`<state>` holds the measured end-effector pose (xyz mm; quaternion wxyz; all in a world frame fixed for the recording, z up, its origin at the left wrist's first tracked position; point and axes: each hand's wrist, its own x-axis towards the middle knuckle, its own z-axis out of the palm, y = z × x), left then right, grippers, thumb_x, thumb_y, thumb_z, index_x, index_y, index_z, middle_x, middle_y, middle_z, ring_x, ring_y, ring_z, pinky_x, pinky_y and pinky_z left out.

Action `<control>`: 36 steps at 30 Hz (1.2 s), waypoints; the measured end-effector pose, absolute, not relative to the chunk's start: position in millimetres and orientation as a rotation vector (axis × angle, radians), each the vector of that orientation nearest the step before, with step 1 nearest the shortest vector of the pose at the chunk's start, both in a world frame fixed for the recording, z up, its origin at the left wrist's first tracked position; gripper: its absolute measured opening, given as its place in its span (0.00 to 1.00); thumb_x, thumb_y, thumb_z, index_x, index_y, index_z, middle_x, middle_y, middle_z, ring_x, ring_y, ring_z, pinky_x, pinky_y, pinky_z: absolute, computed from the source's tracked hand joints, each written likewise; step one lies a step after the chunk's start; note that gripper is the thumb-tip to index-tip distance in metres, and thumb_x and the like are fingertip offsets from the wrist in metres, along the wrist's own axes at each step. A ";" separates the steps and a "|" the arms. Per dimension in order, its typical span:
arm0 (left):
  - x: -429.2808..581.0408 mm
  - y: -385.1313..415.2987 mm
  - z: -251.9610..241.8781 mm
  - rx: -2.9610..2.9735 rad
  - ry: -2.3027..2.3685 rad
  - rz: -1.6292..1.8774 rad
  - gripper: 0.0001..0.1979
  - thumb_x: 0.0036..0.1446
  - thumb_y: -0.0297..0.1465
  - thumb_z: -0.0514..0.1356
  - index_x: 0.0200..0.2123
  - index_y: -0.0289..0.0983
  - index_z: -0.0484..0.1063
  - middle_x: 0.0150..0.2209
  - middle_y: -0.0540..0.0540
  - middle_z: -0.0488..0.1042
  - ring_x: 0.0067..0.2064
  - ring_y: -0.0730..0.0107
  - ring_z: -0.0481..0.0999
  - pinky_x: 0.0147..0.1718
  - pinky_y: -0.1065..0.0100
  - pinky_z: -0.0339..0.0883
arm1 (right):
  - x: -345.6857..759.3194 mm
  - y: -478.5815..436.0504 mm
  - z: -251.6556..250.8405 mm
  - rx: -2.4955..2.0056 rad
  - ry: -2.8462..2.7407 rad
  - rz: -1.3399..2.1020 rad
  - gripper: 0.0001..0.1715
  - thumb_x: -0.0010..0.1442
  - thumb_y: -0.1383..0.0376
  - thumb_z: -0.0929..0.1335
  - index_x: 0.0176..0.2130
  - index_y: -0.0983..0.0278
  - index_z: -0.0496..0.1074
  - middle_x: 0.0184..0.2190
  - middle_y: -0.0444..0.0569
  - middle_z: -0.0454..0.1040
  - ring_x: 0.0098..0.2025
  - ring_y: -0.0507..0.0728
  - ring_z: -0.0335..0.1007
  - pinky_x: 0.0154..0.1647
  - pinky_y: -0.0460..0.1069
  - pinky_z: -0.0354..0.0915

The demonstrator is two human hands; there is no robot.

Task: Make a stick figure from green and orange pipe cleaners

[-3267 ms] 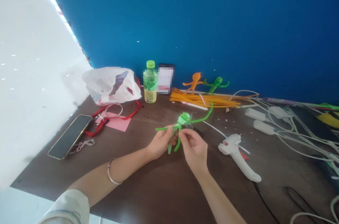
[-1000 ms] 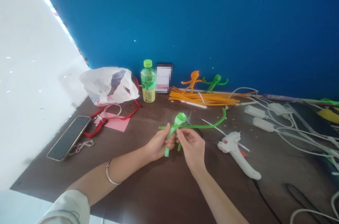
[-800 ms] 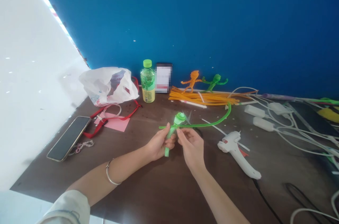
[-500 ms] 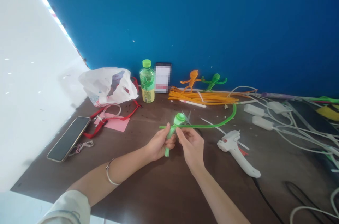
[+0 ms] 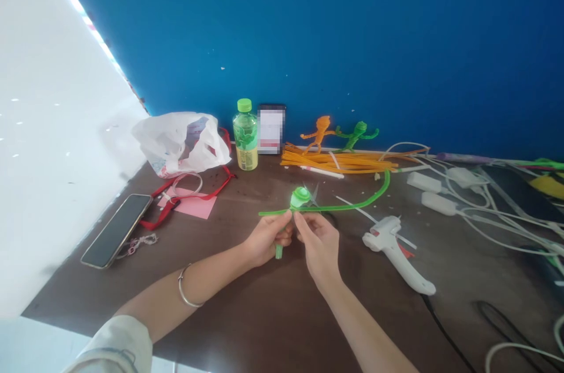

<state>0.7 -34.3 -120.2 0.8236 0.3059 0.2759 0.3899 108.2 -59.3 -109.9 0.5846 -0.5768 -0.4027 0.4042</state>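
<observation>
A half-made green pipe-cleaner figure [image 5: 300, 198] with a coiled round head is held above the brown table [image 5: 247, 314]. My left hand [image 5: 267, 238] is closed round its short body. My right hand [image 5: 319, 244] pinches the figure just below the head. One long green strand [image 5: 365, 201] runs right from the pinch and curls up at its end; a shorter one sticks out to the left.
White glue gun [image 5: 399, 252] lies right of my hands. Orange pipe cleaners [image 5: 339, 161], an orange figure [image 5: 321, 132] and a green figure [image 5: 356, 135] sit by the blue wall. Bottle [image 5: 245, 135], plastic bag [image 5: 180, 141], phone [image 5: 117, 230], pink paper [image 5: 191, 205] left. White cables [image 5: 484, 208] right.
The long right strand has been drawn out further to the right and straightened. The lower loose leg seen earlier is gone from view. Both hands stay closed on the figure.
</observation>
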 end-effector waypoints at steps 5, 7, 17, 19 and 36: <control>2.2 -34.8 -120.1 0.663 0.621 0.858 0.18 0.48 0.41 0.59 0.21 0.32 0.60 0.17 0.55 0.52 0.18 0.85 0.45 0.17 0.77 0.39 | 108.4 -59.3 -111.7 -1.343 -0.911 0.962 0.14 0.46 0.57 0.70 0.23 0.66 0.69 0.18 0.44 0.70 0.22 0.51 0.66 0.21 0.45 0.60; 2.9 -34.8 -121.0 0.667 0.650 0.865 0.19 0.47 0.42 0.59 0.20 0.32 0.61 0.17 0.55 0.53 0.18 0.86 0.44 0.17 0.77 0.40 | 108.8 -59.4 -112.0 -1.344 -0.913 0.963 0.15 0.46 0.57 0.70 0.23 0.66 0.69 0.18 0.44 0.69 0.22 0.51 0.66 0.21 0.45 0.61; 2.9 -34.8 -124.7 0.719 0.722 0.932 0.20 0.45 0.42 0.60 0.18 0.32 0.60 0.16 0.56 0.50 0.19 0.85 0.45 0.17 0.76 0.41 | 108.6 -60.0 -110.0 -1.379 -0.928 0.923 0.16 0.45 0.56 0.70 0.22 0.67 0.68 0.18 0.44 0.68 0.20 0.49 0.62 0.18 0.44 0.58; 2.7 -35.0 -125.5 0.727 0.731 0.952 0.19 0.45 0.42 0.61 0.18 0.32 0.61 0.16 0.56 0.51 0.19 0.85 0.46 0.17 0.76 0.41 | 108.1 -60.0 -109.8 -1.385 -0.930 0.919 0.16 0.45 0.56 0.70 0.21 0.67 0.68 0.18 0.44 0.68 0.20 0.49 0.62 0.18 0.44 0.58; 4.5 -34.7 -124.9 0.736 0.868 0.989 0.22 0.43 0.45 0.60 0.15 0.33 0.59 0.13 0.57 0.48 0.16 0.86 0.45 0.16 0.76 0.39 | 108.5 -62.1 -106.5 -1.365 -0.985 0.893 0.12 0.45 0.59 0.71 0.24 0.66 0.70 0.22 0.46 0.72 0.25 0.53 0.68 0.27 0.47 0.64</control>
